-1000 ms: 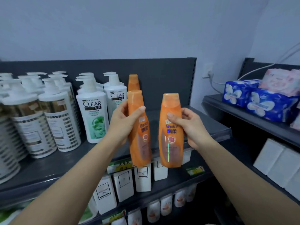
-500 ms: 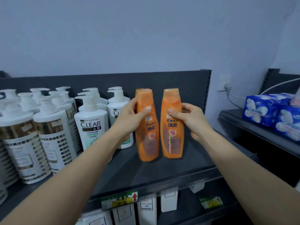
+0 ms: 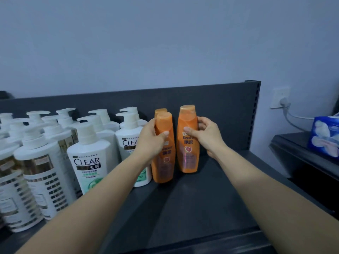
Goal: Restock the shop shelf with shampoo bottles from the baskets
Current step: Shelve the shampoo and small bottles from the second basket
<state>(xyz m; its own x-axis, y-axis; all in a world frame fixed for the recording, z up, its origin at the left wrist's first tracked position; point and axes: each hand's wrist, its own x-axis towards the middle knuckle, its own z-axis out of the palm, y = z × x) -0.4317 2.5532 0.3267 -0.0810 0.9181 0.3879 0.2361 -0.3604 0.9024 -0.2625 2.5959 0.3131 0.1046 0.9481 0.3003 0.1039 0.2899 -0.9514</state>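
The placing step was in hand: each hand held one bottle upright on the dark shelf [image 3: 211,198], right of the white pump bottles. The left hand [image 3: 152,139] gripped the nearer orange shampoo bottle [image 3: 164,158] around its upper half, thumb laid across the front and the other fingers curled behind it, out of sight. That bottle stood just beside a CLEAR pump bottle [image 3: 128,143] and directly in front of a third orange bottle [image 3: 160,111], of which only the cap showed. The right hand [image 3: 204,137] held the farther orange shampoo bottle [image 3: 189,151] just below its cap, thumb on the label and fingers curled round the right edge. A narrow gap separated the two held bottles. The farther one sat deeper, near the back panel [image 3: 225,114]. Both bases seemed to rest on the shelf, though contact could not be confirmed. The baskets were out of view. By my reading, the next move called for both grips to loosen straight outward, without tipping the tall, narrow bottles, and for the left fingers to slip out from the tight space beside the pump bottle. On the neighbouring shelf at the right sat a blue tissue pack [image 3: 324,138].
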